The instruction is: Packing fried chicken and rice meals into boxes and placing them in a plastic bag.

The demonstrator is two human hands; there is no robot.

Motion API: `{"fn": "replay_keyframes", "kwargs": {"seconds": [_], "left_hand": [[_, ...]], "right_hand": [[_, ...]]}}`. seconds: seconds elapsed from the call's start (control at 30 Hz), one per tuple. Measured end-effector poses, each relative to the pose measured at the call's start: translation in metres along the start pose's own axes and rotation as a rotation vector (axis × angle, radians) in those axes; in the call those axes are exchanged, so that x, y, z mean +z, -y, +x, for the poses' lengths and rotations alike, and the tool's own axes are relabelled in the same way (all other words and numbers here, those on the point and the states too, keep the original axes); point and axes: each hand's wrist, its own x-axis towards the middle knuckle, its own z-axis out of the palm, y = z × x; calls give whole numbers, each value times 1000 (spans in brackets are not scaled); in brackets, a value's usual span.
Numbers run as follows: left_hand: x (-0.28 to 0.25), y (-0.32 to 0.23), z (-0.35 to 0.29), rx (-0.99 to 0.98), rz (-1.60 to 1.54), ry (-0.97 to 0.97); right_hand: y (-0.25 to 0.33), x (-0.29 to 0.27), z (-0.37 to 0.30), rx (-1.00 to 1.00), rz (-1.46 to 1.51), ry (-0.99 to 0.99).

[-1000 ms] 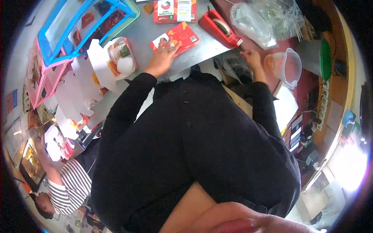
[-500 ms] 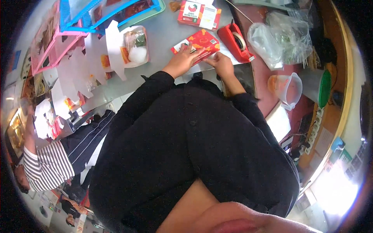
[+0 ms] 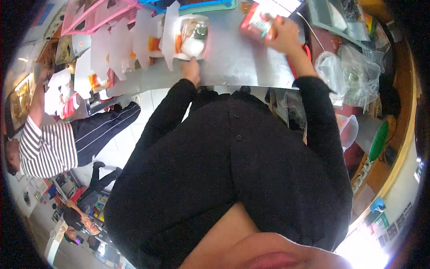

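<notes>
A closed red-and-white cardboard box (image 3: 256, 22) lies at the far side of the metal table, blurred by motion. My right hand (image 3: 285, 36) grips its right end, fingers bent over the top. Near the table's front edge, my left hand (image 3: 191, 71) pinches the near rim of an open meal box (image 3: 178, 56). In that box are a white mound of rice (image 3: 193, 46), something green and a bag of brownish food. Its tall white lid flap stands up at the left. My right forearm mostly covers a red tape dispenser (image 3: 293, 67).
More open boxes with raised white flaps (image 3: 121, 45) line the table's left. Pink (image 3: 96, 15) and blue baskets (image 3: 172, 8) stand behind. Plastic bags (image 3: 358, 71), a clear jug (image 3: 348, 130) and a green-rimmed container (image 3: 380, 141) are at right. A person in a striped shirt (image 3: 49, 150) is at left.
My hands have parted. The right one has carried the red box to the far side; the left has let go of it and moved left to the open meal box. The view has turned left.
</notes>
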Motion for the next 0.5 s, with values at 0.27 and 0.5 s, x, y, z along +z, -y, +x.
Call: {"fn": "replay_keyframes", "kwargs": {"seconds": [0.27, 0.5], "left_hand": [[-41, -9, -74, 89, 53, 212], [-32, -122, -54, 1241, 993, -108]], "right_hand": [[30, 44, 21, -102, 249, -28], [40, 48, 2, -312, 136, 143]]}}
